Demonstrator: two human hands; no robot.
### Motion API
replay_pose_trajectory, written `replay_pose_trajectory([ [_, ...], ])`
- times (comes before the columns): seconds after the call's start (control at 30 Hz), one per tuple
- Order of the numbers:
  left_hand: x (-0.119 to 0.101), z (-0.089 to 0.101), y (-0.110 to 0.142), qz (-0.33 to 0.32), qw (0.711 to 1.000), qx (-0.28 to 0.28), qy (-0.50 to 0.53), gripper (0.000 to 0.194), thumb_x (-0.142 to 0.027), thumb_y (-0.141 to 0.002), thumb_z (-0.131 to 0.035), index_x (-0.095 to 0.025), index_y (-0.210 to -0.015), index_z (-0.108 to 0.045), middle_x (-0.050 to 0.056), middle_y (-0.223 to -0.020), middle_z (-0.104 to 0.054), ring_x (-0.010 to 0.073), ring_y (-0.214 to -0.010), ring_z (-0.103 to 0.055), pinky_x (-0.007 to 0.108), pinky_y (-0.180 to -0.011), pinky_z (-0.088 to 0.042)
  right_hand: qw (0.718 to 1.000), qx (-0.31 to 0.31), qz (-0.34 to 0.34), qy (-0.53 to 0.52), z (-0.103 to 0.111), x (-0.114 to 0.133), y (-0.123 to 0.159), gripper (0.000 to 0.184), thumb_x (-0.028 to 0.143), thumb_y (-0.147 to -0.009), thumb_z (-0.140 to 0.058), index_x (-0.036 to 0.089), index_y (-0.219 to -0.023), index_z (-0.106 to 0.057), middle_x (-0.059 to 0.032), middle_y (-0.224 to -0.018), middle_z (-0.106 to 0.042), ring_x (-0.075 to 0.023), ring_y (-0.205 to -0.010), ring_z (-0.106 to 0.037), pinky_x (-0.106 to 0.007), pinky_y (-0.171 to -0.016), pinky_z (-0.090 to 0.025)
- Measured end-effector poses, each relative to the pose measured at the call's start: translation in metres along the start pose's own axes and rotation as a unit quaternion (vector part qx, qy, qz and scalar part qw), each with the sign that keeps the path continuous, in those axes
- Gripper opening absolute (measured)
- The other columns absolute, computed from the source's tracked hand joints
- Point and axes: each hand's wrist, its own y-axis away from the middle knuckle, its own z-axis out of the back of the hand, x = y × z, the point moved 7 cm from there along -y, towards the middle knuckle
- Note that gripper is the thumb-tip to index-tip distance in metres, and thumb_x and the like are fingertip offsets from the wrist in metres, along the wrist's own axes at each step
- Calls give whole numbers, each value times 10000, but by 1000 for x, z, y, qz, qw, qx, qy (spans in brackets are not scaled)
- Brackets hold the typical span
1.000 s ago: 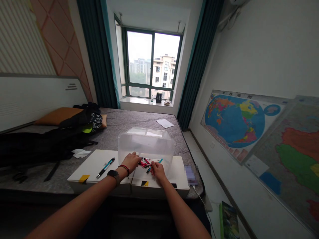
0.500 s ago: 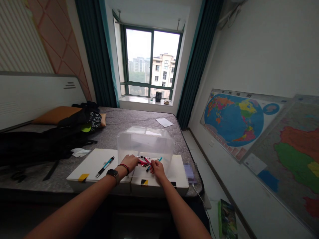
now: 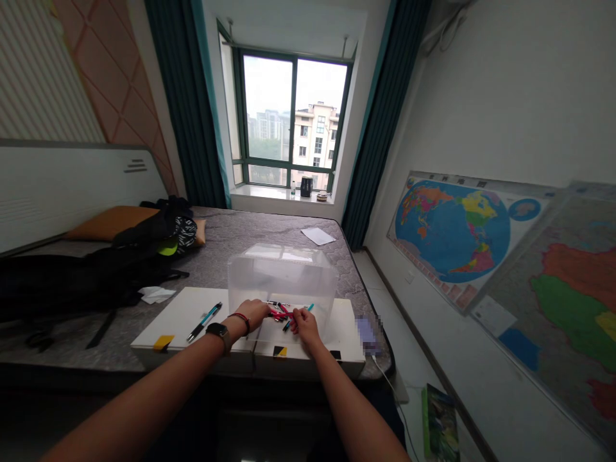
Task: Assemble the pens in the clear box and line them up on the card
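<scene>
The left hand (image 3: 260,309) and right hand (image 3: 304,326) pinch a red pen (image 3: 282,314) at either end, above the right white box (image 3: 345,324), toward its left edge. Loose pens (image 3: 287,326) lie close about it. A clear plastic bin (image 3: 283,276) straddles both boxes; whether it stands around the pens or just behind, I cannot tell.

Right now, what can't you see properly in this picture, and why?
In the head view:
- Left hand: its own knuckles hide its grip.
- Heaped pens: overlapping and too small to count.
- Lilac thing on the mattress: covered by pixel blocks.
- Right-hand wall map: cut off by the right edge.
</scene>
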Motion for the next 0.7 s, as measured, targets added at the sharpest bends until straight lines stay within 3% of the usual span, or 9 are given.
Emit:
replay_pose_trajectory([
  [0.23, -2, 16, 3, 10, 998, -56, -30, 267, -245, -869, -486, -240, -908, -750, 136, -875, -679, 271, -997, -586, 387, -865, -431, 1000, 5, -2, 0, -1, 3, 0, 484, 661, -742, -570, 187, -677, -497, 14, -515, -587, -90, -384, -477, -188, -362, -327],
  [0.4, 1, 13, 5, 1, 997, -82, -3, 252, -225, -852, -502, -261, -907, -745, 120, -859, -696, 271, -976, -592, 373, -829, -442, 1000, -1, -18, -23, 0, 6, 2, 467, 631, -701, -639, 171, -713, -554, -9, -551, -626, -103, -416, -520, -197, -393, -385],
  [0.53, 7, 6, 7, 30, 994, -85, 62, 273, -260, -869, -479, -266, -955, -738, 106, -930, -711, 250, -939, -629, 344, -821, -456, 996, 6, -25, -80, 1, 8, 6, 436, 541, -680, -707, 147, -853, -641, -57, -762, -700, -130, -597, -629, -229, -548, -503],
  [0.7, 5, -1, 11, 13, 977, -111, 180, 220, -292, -829, -550, -264, -946, -735, 45, -981, -723, 208, -977, -639, 283, -867, -461, 991, 5, -32, -129, 4, 5, 6, 463, 447, -661, -752, 148, -1003, -661, -64, -850, -708, -161, -733, -668, -255, -632, -536],
])
